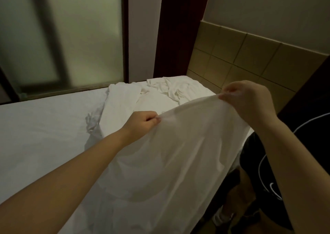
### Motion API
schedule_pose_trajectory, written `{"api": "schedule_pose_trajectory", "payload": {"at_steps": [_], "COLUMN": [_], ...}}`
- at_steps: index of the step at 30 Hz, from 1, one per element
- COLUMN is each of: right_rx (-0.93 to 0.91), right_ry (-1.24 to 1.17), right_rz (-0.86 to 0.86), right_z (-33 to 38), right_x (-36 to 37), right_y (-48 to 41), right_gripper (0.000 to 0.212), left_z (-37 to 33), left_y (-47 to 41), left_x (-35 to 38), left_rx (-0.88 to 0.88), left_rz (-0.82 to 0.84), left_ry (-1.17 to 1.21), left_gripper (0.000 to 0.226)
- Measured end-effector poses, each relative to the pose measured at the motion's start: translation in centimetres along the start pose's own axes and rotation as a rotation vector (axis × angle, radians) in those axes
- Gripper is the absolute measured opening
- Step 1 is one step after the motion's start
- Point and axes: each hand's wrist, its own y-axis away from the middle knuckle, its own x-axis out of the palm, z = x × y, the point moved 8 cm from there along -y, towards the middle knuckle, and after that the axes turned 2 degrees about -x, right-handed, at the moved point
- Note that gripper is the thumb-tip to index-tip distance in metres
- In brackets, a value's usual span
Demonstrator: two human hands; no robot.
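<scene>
- White cloth (178, 153) is lifted over the near right part of the bed (44, 135). It is held by its upper edge and drapes down toward the person, with its lower part lying on the bed.
- Left hand (142, 122) has its fingers curled and pinches the left end of that edge between thumb and fingertips.
- Right hand (250, 99) is higher and nearer the headboard (241, 58). Its thumb and fingers pinch the other end of the same edge, which runs taut between the two hands.
- Done so far, as I judge it: the cloth has been taken up by one edge and stretched out. It hangs as one smooth sheet with no fold in it.
- Left to do, probably: spread it flat on the bed or shake it out, then fold or lay it. Which of these is meant cannot be told.
- Crumpled white pieces (171, 87) lie at the far end of the bed, just beside the headboard, and a flatter white piece (121, 99) lies to their left. None looks folded, so most of the work seems to lie ahead.
- Frosted glass (80, 37) stands behind the bed.
</scene>
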Motion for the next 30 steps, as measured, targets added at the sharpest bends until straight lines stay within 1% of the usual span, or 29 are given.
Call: {"api": "schedule_pose_trajectory", "payload": {"at_steps": [2,4,6,8,10,11,13,14,16,18,20,22,23,25,28,30], "right_rx": [-0.043,-0.148,-0.251,-0.304,-0.315,-0.322,-0.361,-0.387,-0.452,-0.508,-0.549,-0.596,-0.606,-0.576,-0.478,-0.447], "right_ry": [-0.016,-0.159,-0.299,-0.445,-0.594,-0.651,-0.696,-0.679,-0.581,-0.501,-0.485,-0.470,-0.465,-0.460,-0.446,-0.448], "right_rz": [0.056,0.196,0.407,0.568,0.687,0.748,0.852,0.888,0.908,0.878,0.821,0.756,0.722,0.690,0.722,0.726], "right_z": [1.9,6.0,10.5,13.7,15.4,16.1,17.7,18.7,20.4,22.0,23.3,23.8,23.5,22.5,20.5,19.4], "right_x": [1.4,3.6,6.4,8.9,10.8,11.6,12.9,13.4,14.2,14.4,13.8,12.7,12.2,11.2,10.3,9.5], "right_y": [0.5,1.5,3.0,4.4,5.4,5.9,6.7,7.0,7.3,7.1,6.8,6.7,6.4,5.7,5.1,5.3], "right_gripper": [0.040,0.044,0.042,0.040,0.038,0.038,0.040,0.039,0.032,0.026,0.025,0.025,0.025,0.022,0.008,0.017], "left_z": [-0.1,-0.8,-1.7,-2.2,-2.1,-1.8,-1.5,-1.0,0.4,2.5,4.3,5.7,6.1,6.4,5.3,3.9], "left_y": [0.8,1.9,3.3,4.8,6.5,7.4,9.1,9.7,10.4,11.0,11.8,12.3,12.3,12.0,10.8,9.8], "left_x": [-0.9,-1.4,-2.0,-2.7,-3.7,-4.2,-5.0,-5.4,-6.1,-6.7,-7.2,-7.6,-7.9,-8.3,-8.5,-8.1], "left_rx": [0.012,0.054,0.109,0.175,0.195,0.185,0.161,0.142,0.066,-0.056,-0.180,-0.262,-0.279,-0.286,-0.247,-0.174], "left_rz": [0.009,0.047,0.051,0.035,0.034,0.036,0.046,0.052,0.073,0.112,0.156,0.178,0.176,0.139,0.087,0.100], "left_ry": [0.051,0.093,0.066,0.018,-0.009,-0.003,-0.004,-0.022,-0.037,0.012,0.079,0.070,0.051,0.025,0.001,-0.047], "left_gripper": [0.030,0.026,0.035,0.043,0.039,0.033,0.022,0.024,0.028,0.016,0.009,0.015,0.017,0.010,0.008,0.008]}}
